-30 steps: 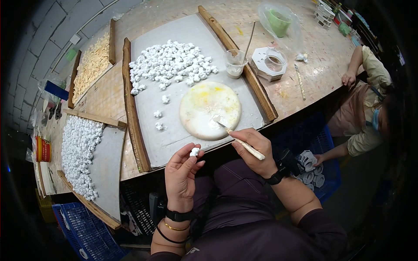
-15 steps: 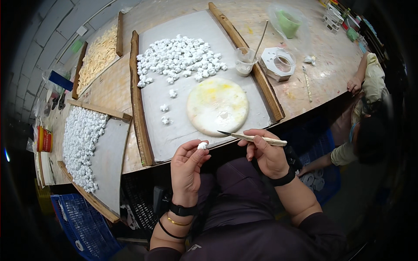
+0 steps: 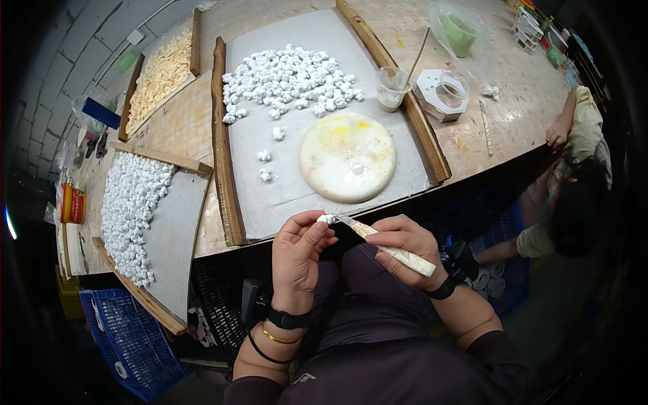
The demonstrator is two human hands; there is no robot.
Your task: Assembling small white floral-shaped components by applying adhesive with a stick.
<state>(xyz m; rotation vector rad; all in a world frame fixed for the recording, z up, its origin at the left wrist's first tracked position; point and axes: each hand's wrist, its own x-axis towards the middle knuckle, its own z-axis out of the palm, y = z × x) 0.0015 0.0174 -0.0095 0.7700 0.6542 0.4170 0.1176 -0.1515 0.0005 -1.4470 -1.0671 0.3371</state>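
We are sitting at a broad wooden surface (image 3: 513,101), looking down on a grey tray (image 3: 297,182) edged with wooden rails, where a heap of small white pieces (image 3: 287,81) is lying at the far end and a round pale slab (image 3: 347,156) is resting nearer to us. Off to our left, another tray (image 3: 172,229) is carrying more white pieces, and a clear cup (image 3: 391,89) with a stick in it is standing beyond the right rail. Below the surface's edge, over our lap, our left hand (image 3: 297,260) is pinching one small white piece (image 3: 327,219) between thumb and fingertips. Our right hand (image 3: 405,244) is closing around a pale-handled tool (image 3: 388,248), whose long axis is running from lower right up to the left, its tip touching the piece from the right side.
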